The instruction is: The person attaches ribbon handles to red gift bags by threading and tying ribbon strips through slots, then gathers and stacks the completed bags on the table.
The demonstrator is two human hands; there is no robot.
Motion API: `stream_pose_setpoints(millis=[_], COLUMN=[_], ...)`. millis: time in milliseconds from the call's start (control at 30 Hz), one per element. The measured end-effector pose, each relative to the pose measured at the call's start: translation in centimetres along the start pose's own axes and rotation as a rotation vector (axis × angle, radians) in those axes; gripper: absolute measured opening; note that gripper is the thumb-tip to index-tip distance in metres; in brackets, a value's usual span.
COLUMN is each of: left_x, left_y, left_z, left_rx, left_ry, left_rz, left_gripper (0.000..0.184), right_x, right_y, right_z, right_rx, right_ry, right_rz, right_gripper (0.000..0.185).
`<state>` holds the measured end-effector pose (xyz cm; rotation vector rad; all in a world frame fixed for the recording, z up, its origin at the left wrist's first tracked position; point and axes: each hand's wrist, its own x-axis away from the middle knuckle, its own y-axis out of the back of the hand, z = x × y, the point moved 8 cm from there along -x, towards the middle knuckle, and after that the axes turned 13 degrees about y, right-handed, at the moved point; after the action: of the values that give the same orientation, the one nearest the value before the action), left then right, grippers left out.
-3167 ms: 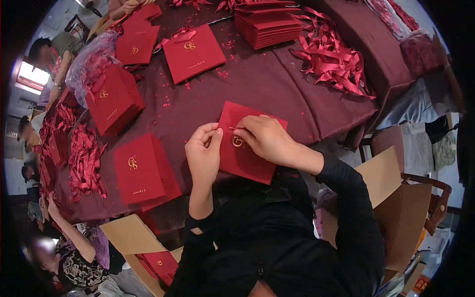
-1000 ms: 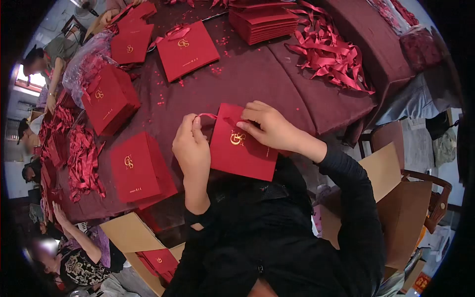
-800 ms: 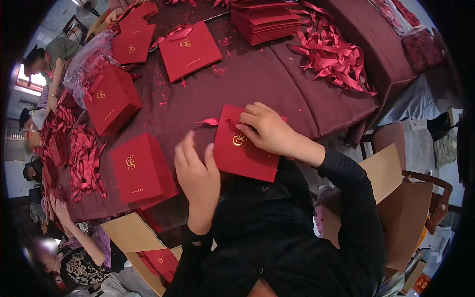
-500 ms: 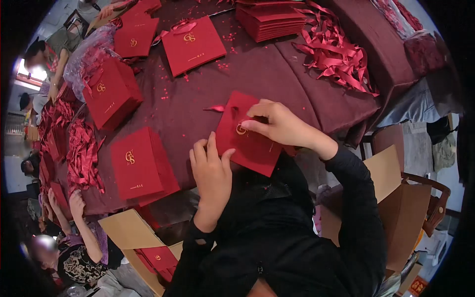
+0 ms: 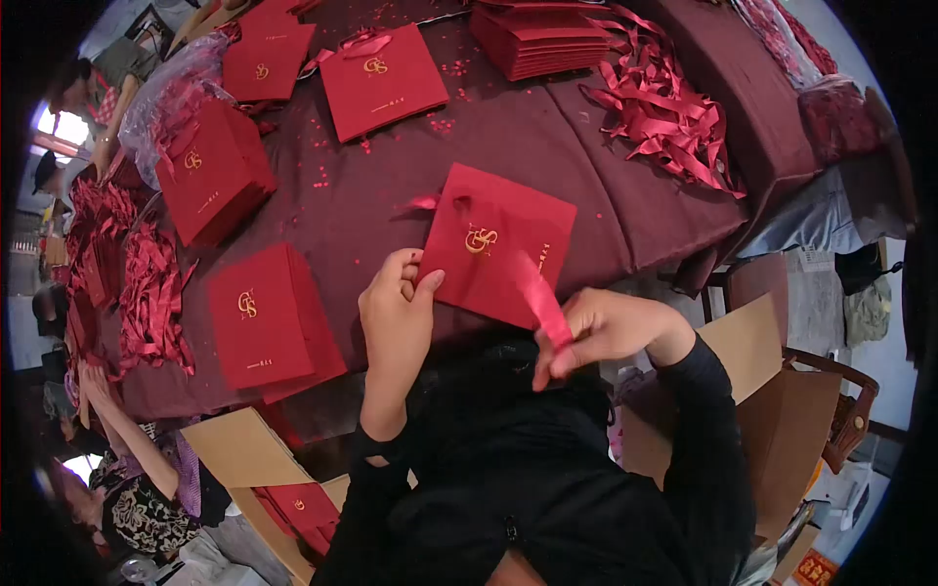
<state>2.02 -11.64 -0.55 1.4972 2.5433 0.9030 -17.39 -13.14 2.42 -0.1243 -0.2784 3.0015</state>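
Steadily now — left hand [image 5: 396,313] pinching the red bag [image 5: 518,220] by its corner at the table's [image 5: 371,195] near edge, right hand [image 5: 611,332] gripping the ribbon [image 5: 540,298]; an even, gentle pull suits it — no twist, no creased bag.

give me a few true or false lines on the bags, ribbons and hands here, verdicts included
1. The left hand holds the edge of a red bag. True.
2. The right hand holds scissors. False: it holds a red ribbon.
3. The bag's gold logo is hidden. False: it is in plain view.
4. A heap of loose ribbons lies on the tablecloth. True.
5. The carton at lower left is empty. False: red bags are in it.
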Motion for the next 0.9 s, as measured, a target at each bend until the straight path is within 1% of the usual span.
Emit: stream_pose_setpoints(millis=[33,67,100,167,233,300,367,433,467,533,567,633,667,733,767,833,867,900], left_x=[0.1,0.3,0.4,0.3,0.3,0.4,0.5,0.6,0.6,0.6,0.6,0.6,0.7,0.8,0.9,0.9,0.9,0.8], left_y=[-0.1,-0.2,-0.3,-0.4,-0.3,-0.4,-0.3,-0.2,-0.3,-0.5,-0.7,-0.7,-0.6,-0.5,-0.5,-0.6,-0.7,-0.6], left_z=[0.1,0.4,0.7,1.2,1.2,0.8,0.6,0.6,0.7,1.0,1.2,1.3,1.2,1.0,1.0,1.1,1.4,1.5], left_rx=[-0.003,0.088,0.178,0.187,0.196,0.205,0.177,0.151,0.142,0.137,0.153,0.170,0.164,0.159,0.185,0.211,0.226,0.241], left_ry=[-0.004,0.006,0.016,0.017,0.021,0.048,0.029,0.014,0.020,0.028,0.016,0.005,0.007,0.008,0.015,0.022,0.013,0.003], left_rz=[0.001,0.017,0.034,0.034,0.035,0.061,0.050,0.036,0.042,0.049,0.054,0.056,0.057,0.058,0.078,0.099,0.085,0.072], left_gripper=[0.028,0.025,0.023,0.023,0.023,0.022,0.022,0.022,0.023,0.023,0.023,0.024,0.024,0.024,0.023,0.023,0.023,0.022], right_x=[-0.5,-0.7,-1.3,-2.7,-3.7,-4.1,-4.2,-4.1,-4.0,-4.1,-4.0,-4.0,-4.2,-3.9,-3.9,-4.2,-4.1,-4.2], right_y=[1.1,2.2,3.3,4.3,4.4,5.1,4.8,4.7,4.8,4.8,4.7,4.5,4.2,4.3,4.5,3.6,3.5,3.3], right_z=[0.3,0.0,-0.6,-0.9,-2.3,-3.4,-2.8,-2.3,-2.7,-2.0,-2.0,-3.5,-3.3,-2.5,-3.1,-0.8,-1.1,-1.2], right_rx=[-0.059,-0.228,-0.322,-0.260,-0.289,-0.268,-0.255,-0.105,-0.104,0.149,0.149,0.106,0.105,0.183,0.183,0.752,0.753,0.782], right_ry=[0.024,0.026,0.144,0.269,0.288,0.333,0.337,0.309,0.306,0.403,0.401,0.184,0.183,0.180,0.179,0.465,0.465,0.419], right_rz=[-0.194,-0.421,-0.579,-0.691,-0.727,-0.868,-0.890,-0.894,-0.893,-0.809,-0.807,-0.808,-0.807,-0.925,-0.925,-0.812,-0.812,-0.799], right_gripper=[0.024,0.027,0.029,0.029,0.027,0.023,0.024,0.021,0.021,0.016,0.016,0.017,0.017,0.012,0.012,0.017,0.017,0.019])
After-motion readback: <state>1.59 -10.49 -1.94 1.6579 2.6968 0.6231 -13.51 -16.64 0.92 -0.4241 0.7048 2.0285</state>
